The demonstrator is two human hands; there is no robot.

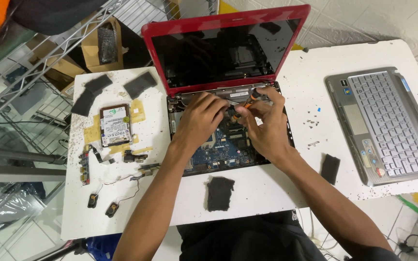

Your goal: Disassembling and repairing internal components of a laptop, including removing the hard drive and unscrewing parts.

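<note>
A red laptop (226,21) lies opened up on the white table (310,82), its lid raised and its blue circuit board (218,152) bare. My left hand (198,120) rests on the board near the hinge, fingers curled and pressing down. My right hand (264,123) grips an orange-handled screwdriver (250,99), its tip pointing down into the board just beside my left fingers.
A removed silver keyboard cover (383,123) lies at the right. A hard drive (114,124), small boards, two little speakers (101,205) and black foam pads (218,193) lie at the left and front. A wire shelf (35,63) with cardboard boxes stands at the far left.
</note>
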